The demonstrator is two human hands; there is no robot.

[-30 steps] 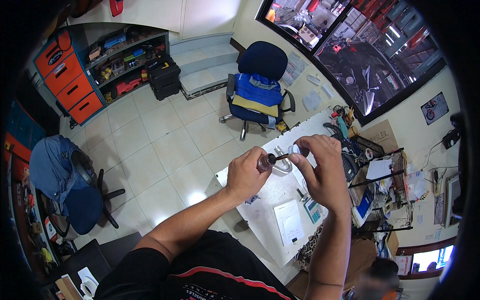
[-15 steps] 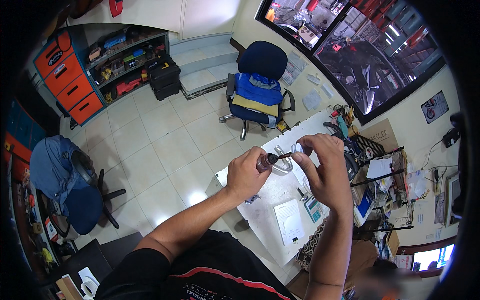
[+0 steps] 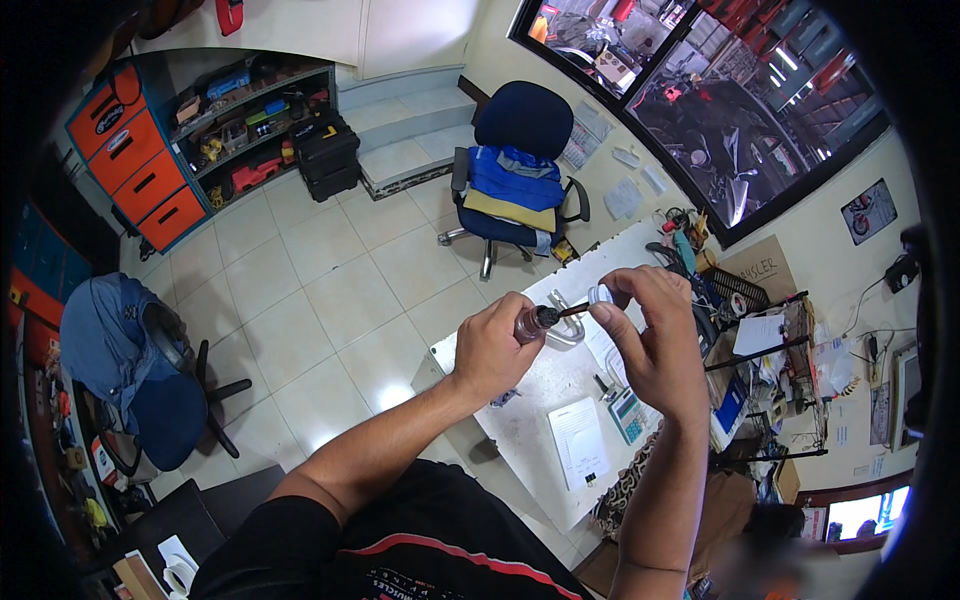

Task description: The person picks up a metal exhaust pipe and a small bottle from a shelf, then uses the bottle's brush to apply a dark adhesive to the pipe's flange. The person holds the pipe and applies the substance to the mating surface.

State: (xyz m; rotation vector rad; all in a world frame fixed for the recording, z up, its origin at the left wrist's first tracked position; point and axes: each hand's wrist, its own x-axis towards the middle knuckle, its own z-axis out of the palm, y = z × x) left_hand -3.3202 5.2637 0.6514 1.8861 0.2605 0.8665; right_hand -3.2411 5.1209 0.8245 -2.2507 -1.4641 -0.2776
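Observation:
My left hand (image 3: 488, 345) is closed around a small brownish bottle (image 3: 529, 325) with a dark, stained neck. Its mouth tilts toward the right. In my right hand (image 3: 655, 335) a white cap (image 3: 600, 295) is pinched between thumb and fingers. From the cap a thin dark applicator stem (image 3: 573, 311) points back at the bottle's mouth. Its tip is at or just by the mouth; whether any of it is inside I cannot tell. Both hands are held above the white table (image 3: 515, 425). Under them lies a bent silvery metal piece (image 3: 567, 330), partly hidden.
On the table are a calculator (image 3: 628, 416) and a paper pad (image 3: 577, 440). A cluttered rack (image 3: 765, 340) stands along the right wall. A blue office chair (image 3: 522, 125) is beyond the table; another chair (image 3: 165, 420) stands left. Someone's blurred head shows at lower right.
My right hand has shifted slightly to the right with the cap, and a little more of the stem shows. The left hand and bottle have hardly moved.

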